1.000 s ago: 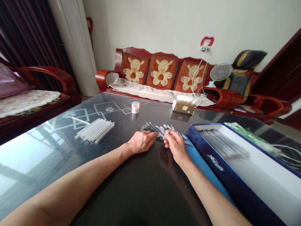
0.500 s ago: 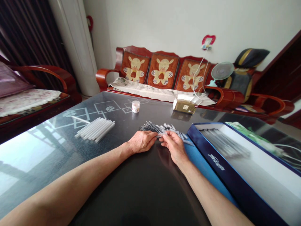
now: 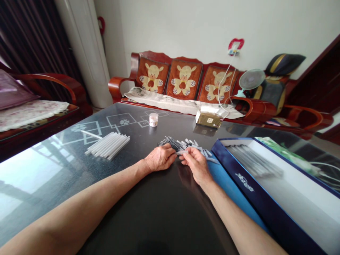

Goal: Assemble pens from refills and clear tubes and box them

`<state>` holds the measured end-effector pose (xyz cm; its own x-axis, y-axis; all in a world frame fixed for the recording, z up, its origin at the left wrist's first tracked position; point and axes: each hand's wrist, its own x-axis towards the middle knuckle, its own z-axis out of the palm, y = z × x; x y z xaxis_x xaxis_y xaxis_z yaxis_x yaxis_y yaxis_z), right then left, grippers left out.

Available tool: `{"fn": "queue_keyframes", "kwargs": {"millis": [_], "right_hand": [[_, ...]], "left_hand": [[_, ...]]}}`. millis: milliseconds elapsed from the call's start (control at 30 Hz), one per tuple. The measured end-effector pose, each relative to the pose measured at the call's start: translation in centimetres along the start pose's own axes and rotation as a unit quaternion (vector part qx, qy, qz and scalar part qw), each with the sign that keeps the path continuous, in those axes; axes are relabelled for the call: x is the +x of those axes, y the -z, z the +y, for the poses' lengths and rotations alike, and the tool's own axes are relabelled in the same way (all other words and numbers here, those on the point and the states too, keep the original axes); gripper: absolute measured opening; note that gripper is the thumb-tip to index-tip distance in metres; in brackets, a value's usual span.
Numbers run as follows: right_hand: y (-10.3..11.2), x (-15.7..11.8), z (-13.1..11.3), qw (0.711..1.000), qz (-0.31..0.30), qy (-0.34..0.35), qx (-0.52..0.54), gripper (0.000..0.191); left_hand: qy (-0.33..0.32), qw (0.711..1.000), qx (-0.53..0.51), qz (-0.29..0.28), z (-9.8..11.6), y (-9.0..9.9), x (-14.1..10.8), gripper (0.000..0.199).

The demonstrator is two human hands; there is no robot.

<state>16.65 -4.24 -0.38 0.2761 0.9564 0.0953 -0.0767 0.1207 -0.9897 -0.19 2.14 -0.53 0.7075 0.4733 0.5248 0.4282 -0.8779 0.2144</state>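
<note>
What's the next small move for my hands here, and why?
Probably steady the pale piece with the left hand: the right hand pinches one end, the other end lies at the left fingertips, and whether they grip it is unclear.

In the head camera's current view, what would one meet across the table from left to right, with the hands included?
White tubes laid side by side → left hand → slim pale piece at the right hand's fingers → right hand → open blue box.
</note>
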Motion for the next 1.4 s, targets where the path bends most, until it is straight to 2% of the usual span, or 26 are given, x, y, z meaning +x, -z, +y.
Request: {"fn": "queue_keyframes", "kwargs": {"millis": [200, 500, 600, 867, 967, 1200, 1300, 1400], "right_hand": [[0.0, -0.1, -0.2, 1.000, -0.005, -0.005, -0.005, 0.028], [0.0, 0.0, -0.5, 0.996, -0.044, -0.004, -0.075, 0.034], [0.3, 0.1, -0.6, 0.991, -0.072, -0.002, -0.111, 0.035], [0.7, 0.0, -1.2, 0.974, -0.073, 0.001, -0.216, 0.031], [0.3, 0.0, -1.1, 0.980, -0.065, -0.012, -0.188, 0.028], [-1.0, -0.4, -1.2, 0.995, -0.019, -0.076, -0.054, 0.025], [-0.8, -0.4, -1.2, 0.995, -0.034, -0.086, -0.034, 0.027], [-0.5, -0.3, -0.9, 0.996, -0.054, -0.067, -0.016, 0.035]], "left_hand": [[-0.017, 1.000, -0.009, 0.001, -0.4, -0.3, -0.1, 0.029], [-0.035, 0.999, -0.012, 0.009, -0.5, -0.4, -0.1, 0.028], [-0.037, 0.999, -0.013, 0.001, -0.6, -0.3, 0.0, 0.029], [-0.038, 0.999, -0.003, -0.030, -0.5, 0.0, 0.0, 0.033], [-0.035, 0.999, 0.020, -0.031, -0.4, 0.0, -0.2, 0.034], [-0.046, 0.995, 0.087, -0.013, 0.2, 0.3, -0.4, 0.039], [-0.041, 0.995, 0.086, -0.016, 0.1, 0.2, -0.3, 0.039], [-0.015, 0.998, 0.056, -0.022, -0.1, 0.2, -0.2, 0.039]]}}
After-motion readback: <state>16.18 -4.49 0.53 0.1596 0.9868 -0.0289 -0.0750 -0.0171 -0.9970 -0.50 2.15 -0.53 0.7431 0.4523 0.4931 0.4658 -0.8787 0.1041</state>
